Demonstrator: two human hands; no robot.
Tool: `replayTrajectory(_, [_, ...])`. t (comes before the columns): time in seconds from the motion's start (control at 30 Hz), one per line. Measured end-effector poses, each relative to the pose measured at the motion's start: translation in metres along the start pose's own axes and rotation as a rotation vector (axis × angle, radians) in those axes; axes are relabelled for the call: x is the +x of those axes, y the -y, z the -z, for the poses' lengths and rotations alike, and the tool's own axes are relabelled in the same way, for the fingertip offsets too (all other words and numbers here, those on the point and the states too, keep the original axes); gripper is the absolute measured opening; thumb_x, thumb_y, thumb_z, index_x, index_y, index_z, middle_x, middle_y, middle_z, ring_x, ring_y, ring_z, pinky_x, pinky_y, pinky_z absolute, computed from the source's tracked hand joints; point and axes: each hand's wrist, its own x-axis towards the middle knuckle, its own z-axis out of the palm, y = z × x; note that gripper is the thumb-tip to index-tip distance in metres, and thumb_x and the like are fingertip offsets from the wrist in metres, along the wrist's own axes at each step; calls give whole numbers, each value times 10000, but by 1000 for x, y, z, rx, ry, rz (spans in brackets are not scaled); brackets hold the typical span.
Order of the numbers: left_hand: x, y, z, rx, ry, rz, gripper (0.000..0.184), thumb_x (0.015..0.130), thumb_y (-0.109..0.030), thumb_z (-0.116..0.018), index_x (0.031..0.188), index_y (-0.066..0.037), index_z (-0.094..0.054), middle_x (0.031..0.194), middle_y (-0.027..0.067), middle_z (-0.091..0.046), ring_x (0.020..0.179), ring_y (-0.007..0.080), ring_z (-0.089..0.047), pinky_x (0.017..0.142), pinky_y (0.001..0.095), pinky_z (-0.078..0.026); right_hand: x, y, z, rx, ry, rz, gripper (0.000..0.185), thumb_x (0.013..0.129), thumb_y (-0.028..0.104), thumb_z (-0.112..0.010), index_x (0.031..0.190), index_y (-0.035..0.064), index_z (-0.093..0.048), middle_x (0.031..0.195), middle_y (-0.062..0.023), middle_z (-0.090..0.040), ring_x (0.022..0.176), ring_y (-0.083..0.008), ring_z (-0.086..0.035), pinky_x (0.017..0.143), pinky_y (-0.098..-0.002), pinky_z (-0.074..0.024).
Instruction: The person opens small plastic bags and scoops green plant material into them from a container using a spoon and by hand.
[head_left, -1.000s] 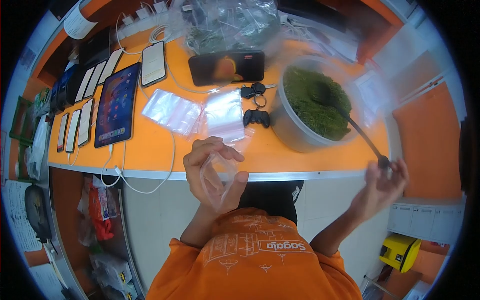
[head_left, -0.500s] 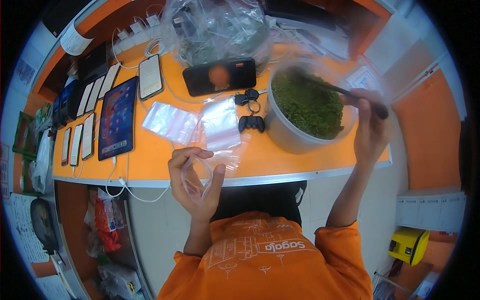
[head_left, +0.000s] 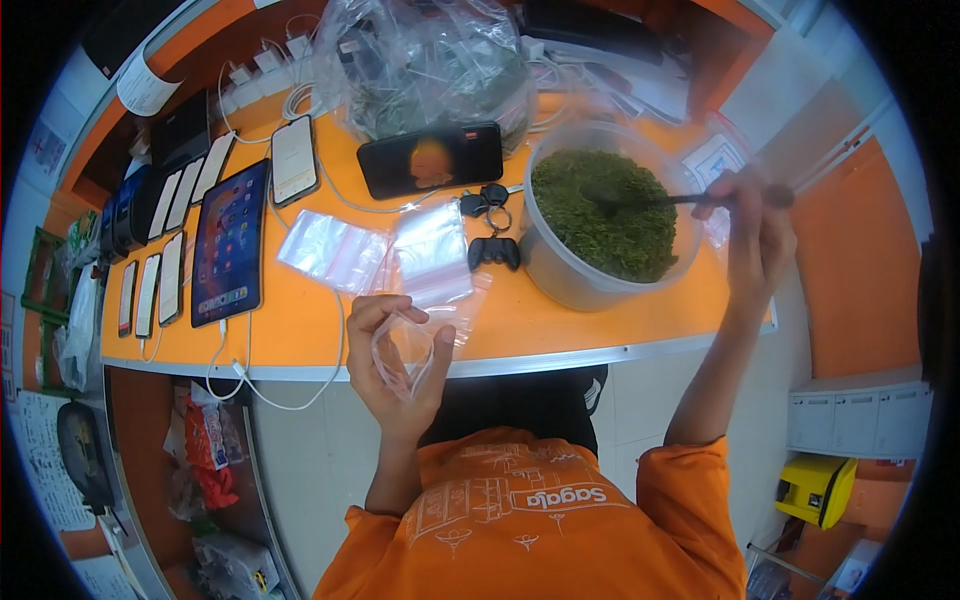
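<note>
While the left hand [head_left: 408, 408] held open a clear bag [head_left: 400, 350], the right hand [head_left: 752, 225] grasped a dark spoon [head_left: 685, 200].
Flat bags [head_left: 433, 250] lay left of the tub [head_left: 560, 275], the held bag to its near left; keys [head_left: 487, 198] sat just beside the tub; inside it lay green flakes [head_left: 630, 245], the spoon's blurred end at their surface.
</note>
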Motion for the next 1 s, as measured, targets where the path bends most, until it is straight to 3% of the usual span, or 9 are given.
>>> replayTrajectory(0.13, [7, 0, -5, 35, 34, -33, 405, 656, 54, -671, 997, -6, -461, 832, 81, -457, 730, 138, -476, 678, 231, -376, -2, -14, -11, 93, -210, -282, 355, 923, 239, -413, 785, -55, -557, 687, -103, -580, 633, -157, -600, 651, -264, -490])
replayTrajectory(0.23, [15, -3, -10, 35, 89, -42, 395, 655, 108, -619, 991, -13, -451, 893, 76, -439, 777, 141, -452, 746, 263, -361, -4, -23, -5, 54, -297, -298, 365, 920, 246, -416, 793, -63, -561, 662, -112, -583, 612, -167, -612, 626, -271, -517])
replayTrajectory(0.47, [39, -10, -22, 73, 89, -137, 379, 655, 78, -647, 976, -2, -462, 853, 77, -458, 747, 141, -477, 717, 257, -385, -5, -27, -13, 153, -354, -427, 362, 915, 223, -414, 785, -84, -555, 632, -123, -574, 604, -186, -614, 612, -266, -531])
replayTrajectory(0.73, [71, -13, -36, 93, 108, -242, 321, 660, 27, -658, 937, -3, -498, 789, 73, -502, 682, 137, -523, 654, 246, -423, -7, -39, -2, 121, -467, -404, 333, 911, 202, -416, 799, -80, -552, 616, -115, -575, 596, -180, -610, 613, -273, -525])
replayTrajectory(0.83, [86, -15, -44, 119, 227, -177, 339, 690, -14, -666, 980, -13, -491, 825, 57, -514, 765, 129, -500, 726, 262, -405, -6, -35, 1, 92, -478, -376, 322, 910, 193, -414, 794, -73, -554, 612, -112, -573, 592, -175, -607, 609, -273, -524])
replayTrajectory(0.9, [99, -12, -53, 152, 296, -230, 330, 689, -26, -667, 974, -22, -501, 778, 48, -521, 737, 126, -506, 700, 256, -412, -6, -32, 4, 56, -516, -360, 319, 910, 191, -416, 787, -68, -555, 611, -110, -571, 586, -171, -604, 604, -271, -523])
replayTrajectory(1.0, [111, -10, -64, 155, 366, -265, 330, 674, -34, -669, 964, -32, -511, 740, 44, -535, 699, 125, -516, 645, 248, -416, -8, -25, 3, -51, -376, -319, 316, 909, 190, -419, 778, -64, -553, 616, -110, -570, 582, -160, -600, 599, -269, -526])
